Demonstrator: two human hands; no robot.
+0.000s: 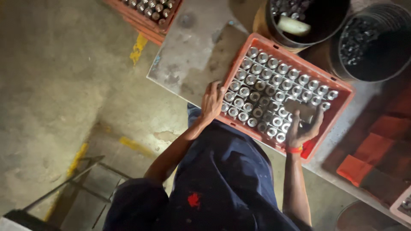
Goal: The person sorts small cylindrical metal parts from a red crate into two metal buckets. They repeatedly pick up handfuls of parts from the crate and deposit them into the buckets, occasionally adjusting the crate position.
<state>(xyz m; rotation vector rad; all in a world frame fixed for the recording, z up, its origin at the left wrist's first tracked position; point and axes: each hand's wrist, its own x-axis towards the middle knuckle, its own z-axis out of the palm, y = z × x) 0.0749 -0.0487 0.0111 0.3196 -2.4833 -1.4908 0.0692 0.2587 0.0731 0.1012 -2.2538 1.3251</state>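
1. Down on the grey, stained metal-topped table [188,55], a red plastic crate [342,107] with a grid of cells sits at an angle near the table's near edge, its long axis running from the near-left up toward the far-right.
2. The crate is nearly full of short, shiny metal cylindrical parts [261,81], each standing upright in its own cell; they look smooth, hard and hollow at the top.
3. The left hand [212,100] grips the crate's left short wall, fingers curled over the rim, close to the table's near edge.
4. The right hand [303,126] is inside the crate at its near-right corner, fingers bent around a dull grey cylindrical metal piece [301,109] that lies on its side over the rows; this hand is the nearer one to that piece, which lies well right of the left hand.
5. A red band [293,149] circles the right wrist.
6. Beyond the crate's far edge stand two dark round buckets [376,64] holding more small metal parts.
7. Another red crate [150,17] of similar parts sits past the table's far-left corner.
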